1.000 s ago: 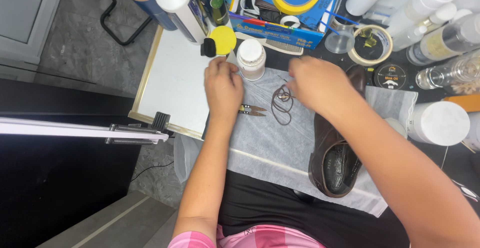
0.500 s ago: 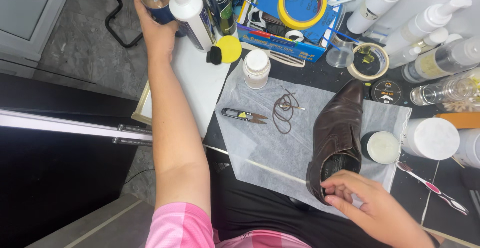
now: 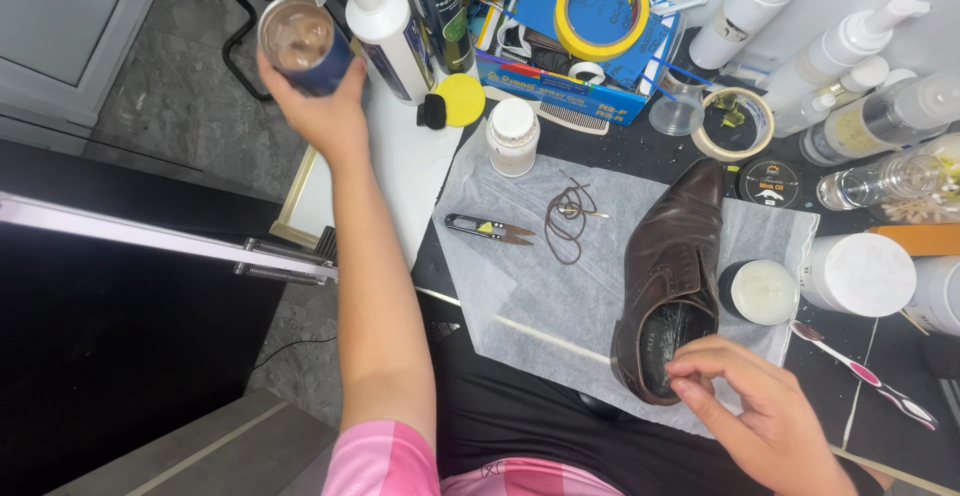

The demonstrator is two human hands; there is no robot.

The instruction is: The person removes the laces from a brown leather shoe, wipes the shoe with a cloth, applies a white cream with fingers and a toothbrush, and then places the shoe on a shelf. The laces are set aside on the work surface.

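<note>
The underside of the left hand (image 3: pixel 318 106) is turned away from the camera, so only the backs of its fingers are seen, and the lower wall of the round blue container (image 3: pixel 303 44) it grips is covered by them; what lies inside the container's open, brownish top cannot be made out. The right hand (image 3: pixel 752 411) is cut off at the bottom edge, its wrist lost from view, and the toe end of the brown leather shoe (image 3: pixel 675 266) is partly shadowed. The left hand is closed around the container, which is held raised at the far left, beside a white spray bottle (image 3: pixel 385 28). The right hand is loosely curled, its fingertips (image 3: pixel 690 384) resting at the heel opening of the shoe, without a firm grasp being shown. The shoe lies on a white cloth (image 3: pixel 520 286), directly ahead of the right hand. Between the 2 hands, on the cloth, a coiled brown lace (image 3: pixel 568 218) and small black thread snips (image 3: pixel 488 228) are seen, well apart from both hands. An open tin of pale cream (image 3: pixel 760 291) sits just right of the shoe.
</note>
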